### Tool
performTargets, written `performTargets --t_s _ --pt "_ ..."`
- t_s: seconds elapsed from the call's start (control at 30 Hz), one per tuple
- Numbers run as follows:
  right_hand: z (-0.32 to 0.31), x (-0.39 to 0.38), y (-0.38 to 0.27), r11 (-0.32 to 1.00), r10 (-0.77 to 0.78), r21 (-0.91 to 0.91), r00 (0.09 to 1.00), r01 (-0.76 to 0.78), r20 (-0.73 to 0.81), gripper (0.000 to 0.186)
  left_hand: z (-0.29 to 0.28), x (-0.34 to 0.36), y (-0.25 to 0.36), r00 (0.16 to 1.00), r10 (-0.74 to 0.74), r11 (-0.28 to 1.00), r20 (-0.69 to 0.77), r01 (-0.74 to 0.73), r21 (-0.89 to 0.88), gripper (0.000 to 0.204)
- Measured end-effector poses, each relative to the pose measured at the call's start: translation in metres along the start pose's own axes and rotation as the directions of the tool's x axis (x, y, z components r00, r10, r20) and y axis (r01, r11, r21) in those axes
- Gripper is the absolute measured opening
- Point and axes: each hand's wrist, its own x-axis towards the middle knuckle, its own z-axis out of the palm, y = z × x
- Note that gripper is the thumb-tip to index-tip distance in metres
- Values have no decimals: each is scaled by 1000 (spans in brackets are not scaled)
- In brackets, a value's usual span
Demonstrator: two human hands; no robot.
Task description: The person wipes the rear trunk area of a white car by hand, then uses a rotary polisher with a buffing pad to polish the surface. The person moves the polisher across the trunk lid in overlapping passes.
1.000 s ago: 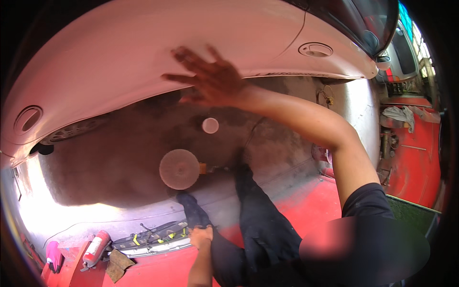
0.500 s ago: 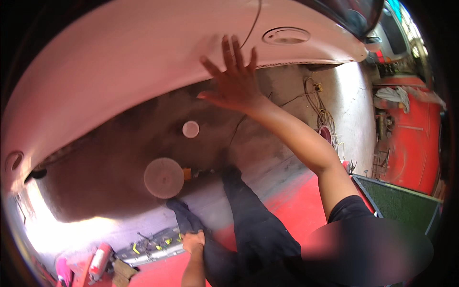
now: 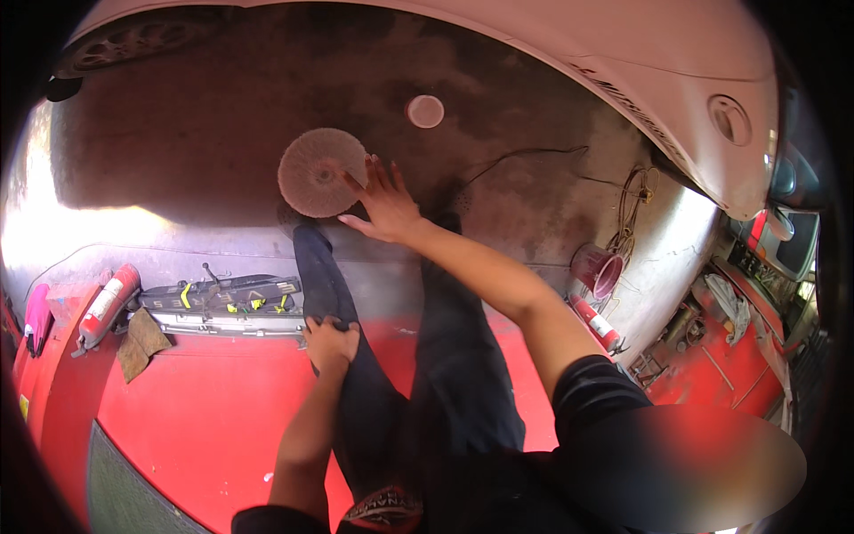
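R hand (image 3: 391,214) is out over the floor (image 3: 205,116), at the R edge of a round, pale fuzzy disc (image 3: 307,173); its fingers overlap the rim in this view, but can't tell if they touch. R grip is open, fingers spread, nothing in it. Disc lies approx. mid-floor, face up, just beyond the L foot. Small pale tub (image 3: 427,112) stands farther out, to the R of the disc & apart from it.

L hand (image 3: 331,345) rests on the L leg (image 3: 322,280), nr the knee, fingers bent over the dark cloth; can't tell if L grip is closed on it.

White car (image 3: 640,44) runs along the top & R, w/ a wheel (image 3: 133,44) top L. To the R: thin cord (image 3: 525,151) on the floor, coiled cable (image 3: 630,214), reddish bucket (image 3: 596,271) & a red bottle (image 3: 594,322) nr it. To the L: black strip (image 3: 222,298) w/ yellow bits, brown rag (image 3: 142,345) & red extinguisher (image 3: 108,307), side by side.
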Motion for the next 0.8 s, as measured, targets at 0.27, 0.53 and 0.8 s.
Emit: performTargets --t_s 0.27,0.53,0.8 --pt "170 141 -43 809 567 204 823 -552 -21 115 -7 10 -40 998 13 977 -60 -25 -212 35" --pt "163 40 -22 793 551 157 803 -589 229 100 -34 21 -33 999 48 986 -5 -49 -158 33" --pt "195 79 -6 800 523 358 852 -482 -21 85 -22 21 -37 999 39 992 37 -34 -121 32"
